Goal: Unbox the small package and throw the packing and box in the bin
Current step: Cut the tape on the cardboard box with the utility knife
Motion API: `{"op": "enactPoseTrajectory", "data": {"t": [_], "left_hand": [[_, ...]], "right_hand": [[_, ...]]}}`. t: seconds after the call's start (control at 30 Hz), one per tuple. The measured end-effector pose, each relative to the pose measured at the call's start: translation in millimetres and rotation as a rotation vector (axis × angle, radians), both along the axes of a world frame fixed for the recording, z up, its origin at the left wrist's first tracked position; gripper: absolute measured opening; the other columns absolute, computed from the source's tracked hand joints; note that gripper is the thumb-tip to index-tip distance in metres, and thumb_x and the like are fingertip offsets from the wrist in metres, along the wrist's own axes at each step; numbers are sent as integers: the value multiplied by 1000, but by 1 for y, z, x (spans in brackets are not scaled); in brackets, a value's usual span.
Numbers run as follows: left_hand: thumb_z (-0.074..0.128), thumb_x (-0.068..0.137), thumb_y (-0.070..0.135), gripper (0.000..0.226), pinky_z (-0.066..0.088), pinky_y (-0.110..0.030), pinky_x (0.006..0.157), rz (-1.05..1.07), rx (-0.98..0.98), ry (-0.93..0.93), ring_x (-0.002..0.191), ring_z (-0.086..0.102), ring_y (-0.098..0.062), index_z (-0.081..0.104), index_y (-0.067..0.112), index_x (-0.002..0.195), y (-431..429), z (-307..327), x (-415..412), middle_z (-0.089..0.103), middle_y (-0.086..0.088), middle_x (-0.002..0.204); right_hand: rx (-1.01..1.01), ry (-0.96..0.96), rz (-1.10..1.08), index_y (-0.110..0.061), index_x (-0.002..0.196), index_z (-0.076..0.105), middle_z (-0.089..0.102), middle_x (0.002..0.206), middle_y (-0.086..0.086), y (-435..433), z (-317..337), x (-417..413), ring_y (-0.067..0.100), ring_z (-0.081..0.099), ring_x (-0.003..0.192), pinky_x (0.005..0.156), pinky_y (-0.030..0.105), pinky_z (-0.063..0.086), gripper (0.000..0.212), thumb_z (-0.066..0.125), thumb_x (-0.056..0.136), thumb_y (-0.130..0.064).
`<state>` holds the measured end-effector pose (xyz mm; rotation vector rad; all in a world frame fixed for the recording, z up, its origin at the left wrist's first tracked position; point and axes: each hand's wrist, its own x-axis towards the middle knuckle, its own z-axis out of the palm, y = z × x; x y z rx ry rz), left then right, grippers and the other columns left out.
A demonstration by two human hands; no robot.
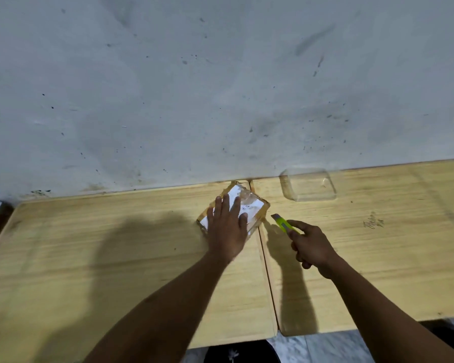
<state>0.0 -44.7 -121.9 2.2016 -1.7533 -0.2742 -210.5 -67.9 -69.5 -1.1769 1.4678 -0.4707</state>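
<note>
Package [236, 209] lies taped shut under the flat, spread left hand [227, 231]; right hand [311, 246] fist-grips a box cutter [283, 223] just beside it; cutting not begun.

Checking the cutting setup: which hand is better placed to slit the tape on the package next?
The right hand. It already grips the yellow-green utility knife, tip pointing at the package, close beside it. The left hand lies flat on top, pinning it to the wooden table.

Both bare arms reach forward. The left hand [227, 226] lies flat, palm down, fingers spread; the right hand [311, 246] is curled in a closed grip, thumb on top.
</note>
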Motion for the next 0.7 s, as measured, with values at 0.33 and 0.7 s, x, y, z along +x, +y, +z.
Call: {"op": "enactPoseTrajectory", "data": {"t": [0.33,0.7], "left_hand": [[29,94,42,60,26,-45,115,-179,-68,18,143,33,-32,49,11,141,-13,4,8,43,-15,150],[25,98,43,61,28,-55,114,-231,-3,-74,143,30,-40,47,7,142,-19,-3,21,35,-21,153]], "right_hand": [[19,-133,-54,-33,125,63,50,64,6,8,-1,15,16,39,38,39,21,30,28,57,98,-28],[39,-186,-58,-35,128,62,45,68,7,-5,-4,25,17,34,42,40,19,25,30,54,100,-28]]}}
